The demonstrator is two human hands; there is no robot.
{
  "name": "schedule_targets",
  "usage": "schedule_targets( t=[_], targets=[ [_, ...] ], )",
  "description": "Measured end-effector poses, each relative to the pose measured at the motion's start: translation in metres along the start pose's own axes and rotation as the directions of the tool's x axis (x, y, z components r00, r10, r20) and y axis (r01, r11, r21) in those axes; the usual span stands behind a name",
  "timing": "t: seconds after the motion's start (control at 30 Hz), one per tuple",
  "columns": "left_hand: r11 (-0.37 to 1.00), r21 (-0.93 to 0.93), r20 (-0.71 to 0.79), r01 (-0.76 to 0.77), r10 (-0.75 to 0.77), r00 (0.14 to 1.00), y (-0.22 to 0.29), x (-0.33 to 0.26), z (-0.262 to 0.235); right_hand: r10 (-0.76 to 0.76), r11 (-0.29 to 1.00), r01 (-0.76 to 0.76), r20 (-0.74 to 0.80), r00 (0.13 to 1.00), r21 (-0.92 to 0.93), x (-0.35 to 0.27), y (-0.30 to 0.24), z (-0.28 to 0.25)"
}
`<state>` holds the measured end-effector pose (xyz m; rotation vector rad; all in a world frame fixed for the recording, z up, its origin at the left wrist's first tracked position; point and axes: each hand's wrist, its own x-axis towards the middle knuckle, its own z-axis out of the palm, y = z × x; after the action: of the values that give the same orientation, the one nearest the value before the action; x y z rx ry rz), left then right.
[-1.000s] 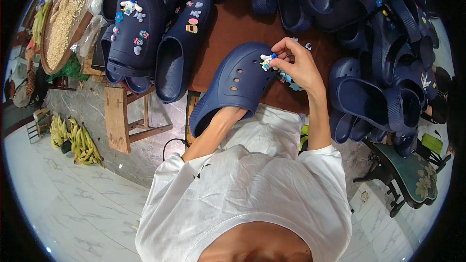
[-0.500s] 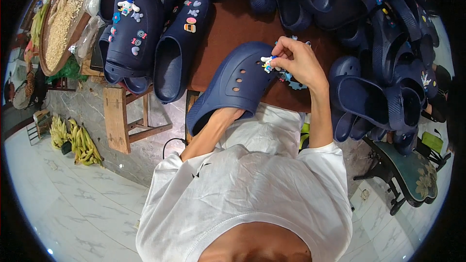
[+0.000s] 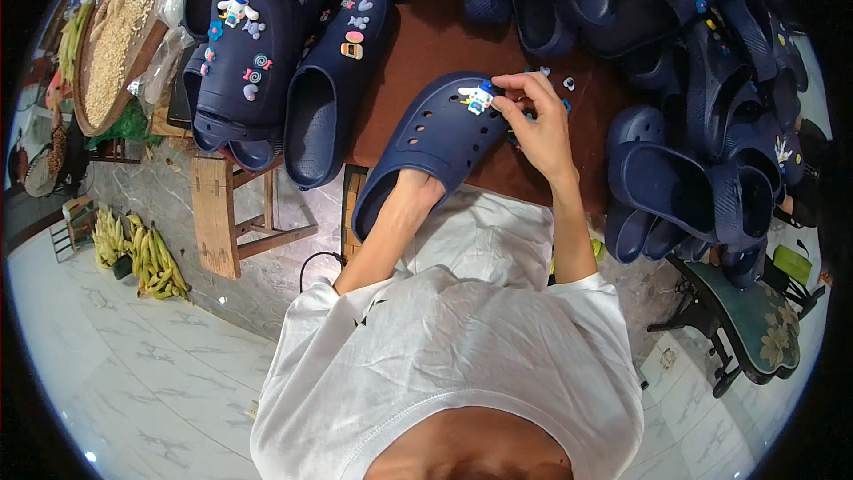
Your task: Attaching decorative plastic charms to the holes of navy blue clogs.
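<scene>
A navy clog (image 3: 437, 129) with rows of round holes is tilted over the brown-covered table, toe away from me. My left hand (image 3: 418, 188) is pushed into its foot opening and holds it up from inside; those fingers are hidden. On the toe sits a white dog-like shoe charm (image 3: 478, 100) with a blue hat. My right hand (image 3: 533, 120) pinches this charm at the hat side, thumb and forefinger closed on its edge. Whether the charm's back is seated in a hole cannot be seen. Partly behind the right hand, several small charms (image 3: 569, 84) lie on the table.
To the left stand navy clogs with charms fitted, among them one clog (image 3: 240, 62) with a similar dog charm. Piled clogs (image 3: 662, 178) crowd the right side and far edge. A wooden stool (image 3: 216, 218) stands at lower left, a dark green seat (image 3: 746, 316) at lower right.
The clog has turned more upright and its toe has shifted slightly left. The charm now lies face up against the toe, and my right fingers have moved to its right edge.
</scene>
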<state>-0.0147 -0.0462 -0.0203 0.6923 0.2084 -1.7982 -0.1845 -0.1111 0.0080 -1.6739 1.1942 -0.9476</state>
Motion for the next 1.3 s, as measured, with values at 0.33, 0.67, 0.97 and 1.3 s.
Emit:
schedule_targets(
  t=[0.33, 0.67, 0.97, 1.3],
  targets=[
    [0.97, 0.238, -0.157, -0.046, 0.085, 0.984, 0.002, -0.022, -0.002, -0.117, 0.943, 0.109, -0.007, 0.993, -0.315, 0.002, 0.005, 0.012],
    [0.906, 0.397, -0.14, -0.144, 0.215, 0.967, -0.004, -0.043, -0.017, 0.015, 0.999, -0.023, -0.177, 0.984, -0.04, -0.023, 0.013, -0.017],
    [0.935, 0.331, -0.128, -0.126, 0.177, 0.976, -0.005, -0.029, -0.033, 0.141, 0.948, -0.186, -0.184, 0.973, -0.259, -0.066, 0.032, -0.049],
    [0.917, 0.374, -0.221, -0.141, 0.236, 0.946, -0.009, -0.037, -0.014, -0.099, 0.829, 0.042, -0.073, 0.992, -0.558, -0.048, 0.024, -0.021]
  ],
)
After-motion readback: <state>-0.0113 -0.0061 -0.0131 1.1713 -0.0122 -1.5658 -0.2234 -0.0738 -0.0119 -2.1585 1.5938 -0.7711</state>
